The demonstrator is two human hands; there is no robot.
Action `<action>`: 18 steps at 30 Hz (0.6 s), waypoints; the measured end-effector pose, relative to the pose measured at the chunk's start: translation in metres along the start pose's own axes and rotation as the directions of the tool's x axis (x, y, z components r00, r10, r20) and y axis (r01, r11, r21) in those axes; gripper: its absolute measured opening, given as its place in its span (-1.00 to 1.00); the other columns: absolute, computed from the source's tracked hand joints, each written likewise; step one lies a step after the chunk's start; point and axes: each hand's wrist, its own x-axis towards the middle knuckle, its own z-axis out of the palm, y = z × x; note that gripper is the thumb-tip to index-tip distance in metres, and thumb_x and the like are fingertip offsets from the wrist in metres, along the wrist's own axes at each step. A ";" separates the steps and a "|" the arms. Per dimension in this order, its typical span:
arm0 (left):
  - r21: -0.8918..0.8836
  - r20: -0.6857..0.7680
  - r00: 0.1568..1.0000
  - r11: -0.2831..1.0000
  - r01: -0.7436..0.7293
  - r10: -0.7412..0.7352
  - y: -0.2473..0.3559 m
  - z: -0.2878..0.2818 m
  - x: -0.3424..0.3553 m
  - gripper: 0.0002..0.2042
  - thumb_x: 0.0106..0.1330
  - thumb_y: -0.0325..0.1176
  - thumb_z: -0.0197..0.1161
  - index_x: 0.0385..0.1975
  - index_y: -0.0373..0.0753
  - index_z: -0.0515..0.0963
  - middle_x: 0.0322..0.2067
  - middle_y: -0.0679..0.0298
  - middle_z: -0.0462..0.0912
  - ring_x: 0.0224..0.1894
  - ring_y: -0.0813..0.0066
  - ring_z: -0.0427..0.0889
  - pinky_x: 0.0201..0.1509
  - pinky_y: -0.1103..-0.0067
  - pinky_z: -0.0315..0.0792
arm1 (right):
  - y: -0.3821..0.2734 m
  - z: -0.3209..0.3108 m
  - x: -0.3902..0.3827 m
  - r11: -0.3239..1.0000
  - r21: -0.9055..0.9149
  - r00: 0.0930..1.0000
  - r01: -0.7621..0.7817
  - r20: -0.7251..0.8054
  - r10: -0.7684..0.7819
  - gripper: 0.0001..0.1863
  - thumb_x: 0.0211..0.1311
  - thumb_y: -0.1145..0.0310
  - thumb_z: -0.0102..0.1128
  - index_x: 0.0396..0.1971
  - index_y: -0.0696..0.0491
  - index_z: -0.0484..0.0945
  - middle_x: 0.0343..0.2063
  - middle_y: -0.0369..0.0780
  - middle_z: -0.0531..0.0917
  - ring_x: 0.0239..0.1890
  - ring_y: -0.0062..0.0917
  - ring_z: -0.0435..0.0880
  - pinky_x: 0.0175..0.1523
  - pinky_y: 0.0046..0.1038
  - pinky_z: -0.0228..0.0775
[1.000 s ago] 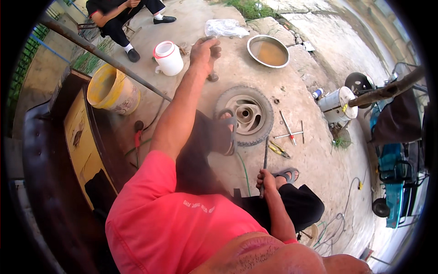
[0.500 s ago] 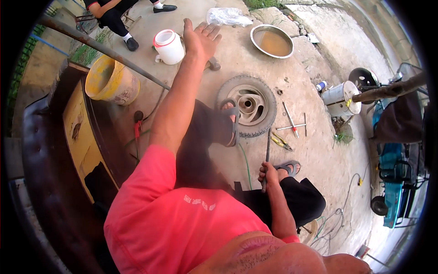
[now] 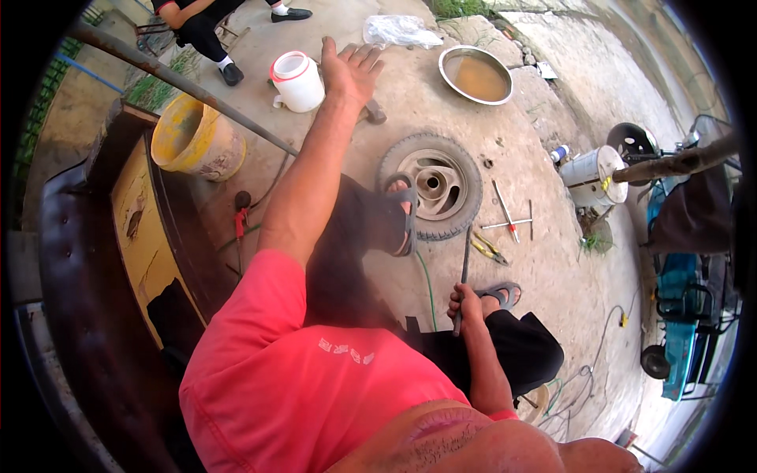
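My left hand (image 3: 352,72) is stretched far out in front, open, fingers spread, holding nothing. It is nearest to a white jug with a red rim (image 3: 298,85) and a hammer-like tool (image 3: 374,113), partly hidden by my wrist. My right hand (image 3: 467,303) is closed round a dark metal bar, probably a tyre lever (image 3: 465,264). The bar's far end reaches the near edge of a wheel with its tyre (image 3: 430,219), which lies flat on the ground. My sandalled left foot (image 3: 404,213) rests on the wheel's left side.
Yellow-handled pliers (image 3: 490,248) and a cross wrench (image 3: 511,221) lie right of the wheel. A metal basin of brown water (image 3: 477,75) stands beyond. At left are a yellow bucket (image 3: 225,150) and a worn brown sofa (image 3: 71,276). A person (image 3: 201,31) sits at far left.
The surroundings have shifted slightly rightward in the picture. Both hands keep nearly the same pose, the left spread and the right round the bar.
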 end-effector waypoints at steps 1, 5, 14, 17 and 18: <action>0.010 -0.039 0.999 1.000 -0.002 0.002 0.001 -0.001 0.001 -0.05 0.56 0.31 -0.19 0.61 -0.39 -0.27 0.59 -0.18 -0.08 0.60 -0.13 0.07 0.66 0.06 -0.06 | 0.000 0.000 0.001 1.000 -0.009 1.000 0.004 0.003 -0.004 -0.84 0.45 0.16 0.17 -0.26 -0.12 0.44 -0.53 -0.42 0.40 -0.66 -0.66 0.31 -0.55 -0.50 0.13; 0.020 -0.067 0.998 1.000 -0.004 0.005 0.002 -0.003 -0.001 -0.05 0.57 0.29 -0.16 0.61 -0.39 -0.29 0.60 -0.18 -0.12 0.61 -0.13 0.04 0.65 0.05 -0.05 | 0.002 0.000 -0.002 1.000 0.005 1.000 -0.011 -0.001 0.011 -0.84 0.45 0.17 0.18 -0.26 -0.11 0.45 -0.53 -0.41 0.41 -0.66 -0.66 0.31 -0.55 -0.49 0.14; 0.022 -0.079 0.996 0.999 0.034 -0.032 0.003 -0.002 0.001 -0.10 0.59 0.23 -0.13 0.60 -0.41 -0.22 0.58 -0.19 -0.02 0.59 -0.10 0.12 0.63 0.07 0.05 | -0.001 0.003 -0.001 1.000 0.025 1.000 0.010 0.005 -0.010 -0.82 0.42 0.20 0.20 -0.31 -0.11 0.40 -0.60 -0.42 0.37 -0.66 -0.63 0.30 -0.56 -0.46 0.11; 0.003 0.001 1.000 1.000 -0.017 0.017 0.005 -0.005 0.001 -0.11 0.60 0.19 -0.12 0.60 -0.42 -0.23 0.58 -0.19 -0.05 0.56 -0.10 0.15 0.61 0.06 0.08 | -0.001 0.004 -0.003 1.000 0.021 1.000 0.008 0.001 -0.008 -0.82 0.43 0.20 0.19 -0.32 -0.12 0.39 -0.60 -0.42 0.36 -0.66 -0.62 0.29 -0.56 -0.46 0.09; 0.002 0.000 1.000 1.000 -0.016 0.016 0.005 -0.005 0.002 -0.11 0.60 0.19 -0.12 0.60 -0.42 -0.23 0.58 -0.19 -0.05 0.56 -0.10 0.15 0.61 0.06 0.08 | 0.000 0.003 -0.003 1.000 0.016 1.000 0.003 0.009 -0.003 -0.83 0.44 0.18 0.18 -0.30 -0.12 0.42 -0.58 -0.42 0.37 -0.66 -0.64 0.30 -0.56 -0.48 0.11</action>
